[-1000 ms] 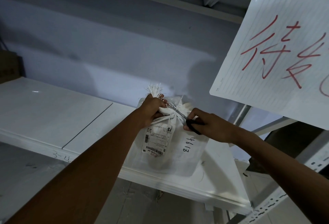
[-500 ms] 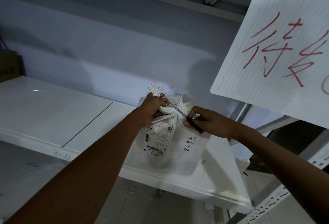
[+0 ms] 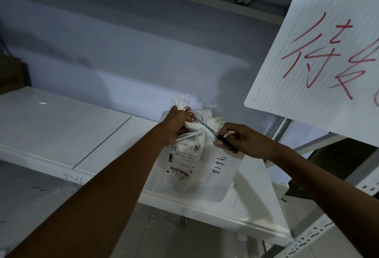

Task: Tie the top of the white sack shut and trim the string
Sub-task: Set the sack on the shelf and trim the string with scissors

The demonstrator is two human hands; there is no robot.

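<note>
The white sack (image 3: 205, 177) lies on the white shelf (image 3: 61, 126), with a barcode label and the handwritten number 4613 on its front. Its gathered top is bound with white string (image 3: 195, 127), whose frayed ends stick up above my fingers. My left hand (image 3: 177, 123) grips the bunched neck and the string. My right hand (image 3: 244, 140) holds black-handled scissors (image 3: 213, 132); their thin blades reach up and left across the tied neck toward my left hand. Whether the blades are parted is too small to tell.
A laminated white sign (image 3: 320, 56) with red handwriting hangs at the upper right, close above my right arm. A brown cardboard box (image 3: 12, 73) sits at the far left of the shelf. Perforated metal rack uprights (image 3: 303, 239) stand at the lower right.
My right hand and the scissors have shifted slightly up and in toward the tied neck. My left hand keeps its grip on the sack top.
</note>
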